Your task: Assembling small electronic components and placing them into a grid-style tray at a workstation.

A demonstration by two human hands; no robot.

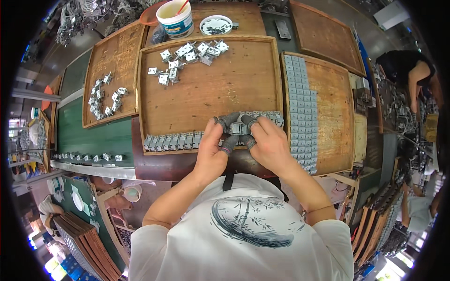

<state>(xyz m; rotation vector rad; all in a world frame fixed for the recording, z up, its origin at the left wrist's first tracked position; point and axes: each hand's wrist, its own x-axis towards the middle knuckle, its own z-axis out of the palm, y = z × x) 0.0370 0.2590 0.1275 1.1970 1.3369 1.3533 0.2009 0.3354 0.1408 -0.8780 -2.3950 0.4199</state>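
Note:
Between my two hands, over the near edge of a wooden tray (211, 93), is a small silvery box-shaped metal part (238, 128). My left hand (214, 143) grips it from the left, with grey coverings on the thumb and fingertips. From the right, my right hand (265, 138) pinches the same part, its fingertips covered likewise. A row of similar metal parts (173, 141) lines the tray's near edge on the left, and more of them (269, 117) stand beside my right hand. Loose metal parts (190, 54) lie scattered at the tray's far side.
A tray on the right (335, 112) holds neat rows of metal parts; a left tray (124, 61) holds loose ones. Beyond stand a white bucket (174, 21) and a round dish (215, 25). Several parts line the green belt (101, 140). Another person (408, 70) works at far right.

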